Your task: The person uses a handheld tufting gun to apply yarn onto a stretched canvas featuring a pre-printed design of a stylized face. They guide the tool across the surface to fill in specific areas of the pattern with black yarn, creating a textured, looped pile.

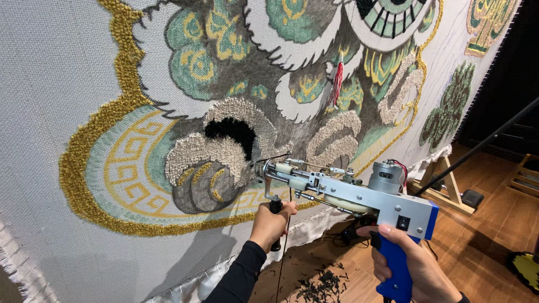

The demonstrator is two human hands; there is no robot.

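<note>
1. Here, a tufting gun (348,193) was held up against a large stretched cloth (50,84), with its needle end touching the cloth just right of a grey, partly tufted paw shape (205,174).
2. The left hand (272,221) was closed around the black front handle (275,209) that hung under the needle end of the tufting gun; a dark sleeve (238,278) covered that arm.
3. The right hand (412,266) was wrapped around the blue rear grip (396,269) at the back of the tufting gun, with the thumb lying just below a small black switch (402,223) on the silver body.
4. A round grey motor (386,177) with red wires sat on top of the tufting gun, near its rear.
5. A thin dark yarn (283,252) hung down from the tufting gun, passing beside the left hand.
6. On the cloth above the tufting gun lay a black tufted patch (233,132) ringed by cream pile, and further up, green and yellow swirls.
7. A thick gold tufted border (92,146) curved round the pattern, left of the tufting gun.
8. A red tassel of yarn (337,84) hung on the cloth, above the tufting gun.
9. Below the tufting gun, dark yarn scraps (325,283) lay scattered on the wooden floor (477,241).
10. A wooden frame leg (443,191) stood on the floor, right of the tufting gun.
</note>
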